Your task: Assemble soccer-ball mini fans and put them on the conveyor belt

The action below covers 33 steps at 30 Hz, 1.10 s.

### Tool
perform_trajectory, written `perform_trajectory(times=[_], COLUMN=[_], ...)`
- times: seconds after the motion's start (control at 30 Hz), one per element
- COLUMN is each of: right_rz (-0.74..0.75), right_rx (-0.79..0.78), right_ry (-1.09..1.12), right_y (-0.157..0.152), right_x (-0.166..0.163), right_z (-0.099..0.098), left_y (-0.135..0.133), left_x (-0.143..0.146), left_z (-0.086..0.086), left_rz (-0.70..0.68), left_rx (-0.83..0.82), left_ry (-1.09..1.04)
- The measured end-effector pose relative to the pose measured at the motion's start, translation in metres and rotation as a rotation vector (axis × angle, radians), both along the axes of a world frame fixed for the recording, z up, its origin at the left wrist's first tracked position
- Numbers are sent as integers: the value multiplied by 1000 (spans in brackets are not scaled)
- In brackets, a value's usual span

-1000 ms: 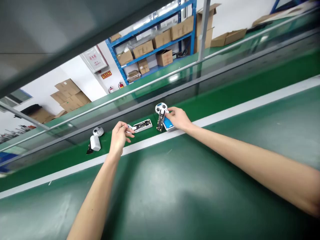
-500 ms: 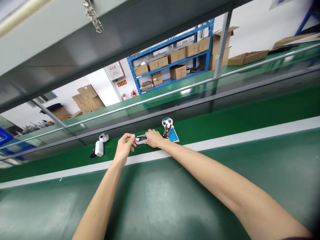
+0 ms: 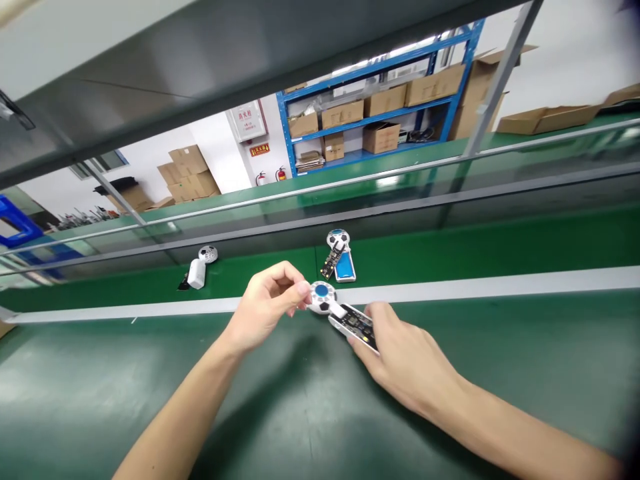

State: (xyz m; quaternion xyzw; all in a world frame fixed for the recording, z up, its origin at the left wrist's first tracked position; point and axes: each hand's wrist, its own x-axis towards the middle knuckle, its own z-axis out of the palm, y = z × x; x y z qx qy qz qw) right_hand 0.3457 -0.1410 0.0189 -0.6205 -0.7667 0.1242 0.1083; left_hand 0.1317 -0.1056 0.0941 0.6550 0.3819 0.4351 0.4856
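Between my two hands is a white device housing (image 3: pixel 335 319) with a dark circuit board (image 3: pixel 357 323) exposed on it. Its round end (image 3: pixel 321 297) has a football pattern and a blue centre. My left hand (image 3: pixel 267 303) pinches the edge of that round end between thumb and fingers. My right hand (image 3: pixel 400 343) is wrapped around the other end, covering part of the board. Just beyond lies a second device (image 3: pixel 345 265) with a blue inside, its round football-patterned end (image 3: pixel 339 238) at the back and a loose-looking circuit board (image 3: pixel 331 261) across it.
Farther left on the green belt (image 3: pixel 475 247) sits a white part (image 3: pixel 197 273) beside a round patterned piece (image 3: pixel 208 254). A pale strip (image 3: pixel 450 283) edges the belt. A metal rail (image 3: pixel 300 193) runs behind, and a grey panel (image 3: pixel 200 80) hangs overhead.
Both hands have lifted the device off the belt and brought it nearer and to the right. Its round patterned end now shows. The camera view has shifted slightly.
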Motion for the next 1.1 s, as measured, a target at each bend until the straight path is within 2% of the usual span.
perform_trajectory(times=[0.1,0.17,0.3,0.4,0.47,0.57,0.73,0.83,0.93,1.0,1.1], right_rz=[-30,4,71,112,152,203,151,117,46,63,59], right_rx=[14,-38,-228,-291,-274,-234,-362,-418,-248,-115,-114], right_ry=[-70,-15,246,378,399,423,631,785,916,932,934], right_y=[-21,-29,-36,-34,-29,-20,-11,-6,3,9,17], right_x=[10,11,4,2,3,8,13,13,11,10,7], right_z=[-4,-3,1,3,1,-5,-17,-17,-11,-6,-5], left_y=[-4,-6,-14,-24,-28,-32,-37,-42,-46,-48,-50], left_x=[5,7,14,20,24,30,38,41,45,48,51], left_z=[-2,-9,-35,-57,-67,-76,-83,-85,-85,-85,-86], left_rz=[8,43,-7,-68,-61,-8,-14,-13,-72,-94,-86], left_rx=[-6,-45,-167,-281,-346,-357,-395,-438,-451,-431,-380], left_ry=[101,277,779,888,841,716,447,189,-46,-114,-119])
